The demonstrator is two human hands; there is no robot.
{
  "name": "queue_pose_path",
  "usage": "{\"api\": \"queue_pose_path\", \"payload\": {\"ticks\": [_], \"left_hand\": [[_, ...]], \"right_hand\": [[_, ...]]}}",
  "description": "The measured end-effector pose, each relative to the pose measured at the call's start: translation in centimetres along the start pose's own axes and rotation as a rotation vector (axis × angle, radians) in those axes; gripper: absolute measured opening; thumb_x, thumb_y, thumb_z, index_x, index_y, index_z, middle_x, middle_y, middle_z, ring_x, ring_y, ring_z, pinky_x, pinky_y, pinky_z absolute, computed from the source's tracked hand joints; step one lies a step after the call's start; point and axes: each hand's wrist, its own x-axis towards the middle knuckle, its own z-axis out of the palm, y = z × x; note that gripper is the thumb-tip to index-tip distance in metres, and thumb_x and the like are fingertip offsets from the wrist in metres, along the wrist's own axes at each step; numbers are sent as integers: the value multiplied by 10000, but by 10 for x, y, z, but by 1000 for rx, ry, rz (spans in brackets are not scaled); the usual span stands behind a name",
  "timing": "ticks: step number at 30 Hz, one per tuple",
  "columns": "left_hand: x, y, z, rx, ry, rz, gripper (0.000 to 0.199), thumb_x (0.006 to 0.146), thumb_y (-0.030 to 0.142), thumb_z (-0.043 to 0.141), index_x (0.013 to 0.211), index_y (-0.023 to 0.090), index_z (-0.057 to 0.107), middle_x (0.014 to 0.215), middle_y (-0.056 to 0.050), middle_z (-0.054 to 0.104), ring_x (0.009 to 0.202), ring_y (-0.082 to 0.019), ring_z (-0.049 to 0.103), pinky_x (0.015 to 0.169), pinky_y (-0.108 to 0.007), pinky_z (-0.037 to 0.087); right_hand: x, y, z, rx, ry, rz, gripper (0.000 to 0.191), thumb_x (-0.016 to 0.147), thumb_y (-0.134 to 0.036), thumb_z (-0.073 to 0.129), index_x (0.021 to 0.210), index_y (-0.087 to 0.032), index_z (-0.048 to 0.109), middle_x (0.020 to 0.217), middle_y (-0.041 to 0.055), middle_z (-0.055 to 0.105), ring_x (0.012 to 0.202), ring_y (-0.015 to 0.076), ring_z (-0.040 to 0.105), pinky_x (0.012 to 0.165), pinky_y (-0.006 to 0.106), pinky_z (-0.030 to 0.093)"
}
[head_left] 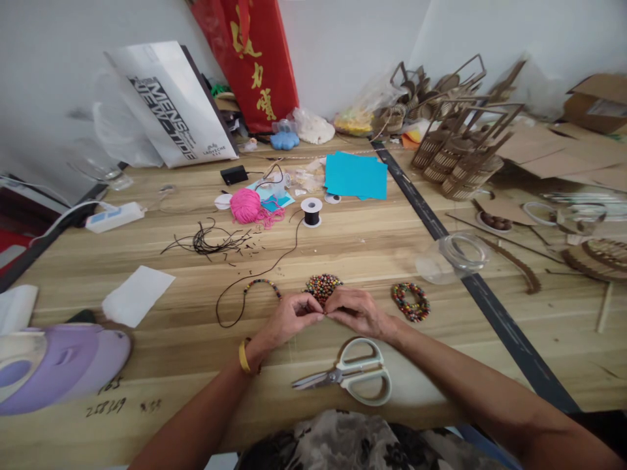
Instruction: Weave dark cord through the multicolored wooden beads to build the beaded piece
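Note:
My left hand (296, 316) is closed in a pinch on a beaded black cord. Several coloured beads (262, 282) threaded on this cord curve away behind its fingers. From there the bare black cord (219, 307) loops left and runs back to a white spool of black cord (311, 212). Fingertip to fingertip with it, my right hand (357, 310) pinches a tiny dark piece that looks like a bead. Just beyond both hands lies a pile of loose multicoloured beads (323, 286), partly hidden by the fingers. Beaded bracelets (410, 302) lie to the right.
Scissors (343, 375) with pale handles lie just in front of my hands, blades pointing left. Cut black cords (210, 240), pink yarn (245, 206) and blue sheets (356, 175) lie farther back. A purple device (73, 365) sits at left, a clear round container (463, 253) at right.

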Motion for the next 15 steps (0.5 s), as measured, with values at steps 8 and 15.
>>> {"api": "queue_pose_path", "payload": {"ticks": [8, 15], "left_hand": [[-4, 5, 2, -99, -10, -25, 265, 688, 292, 747, 840, 128, 604, 752, -20, 620, 683, -113, 563, 656, -233, 452], [-5, 10, -3, 7, -14, -3, 146, 710, 224, 691, 796, 128, 622, 774, -40, 656, 708, -133, 594, 690, -256, 474]], "right_hand": [[-2, 2, -1, -111, -30, -71, 152, 934, -241, 500, 917, -157, 626, 889, 90, 624, 838, 160, 578, 752, 290, 489], [-1, -4, -3, -157, -4, -71, 144, 939, -214, 470, 933, -153, 600, 875, 97, 606, 797, 163, 554, 704, 281, 485]]}}
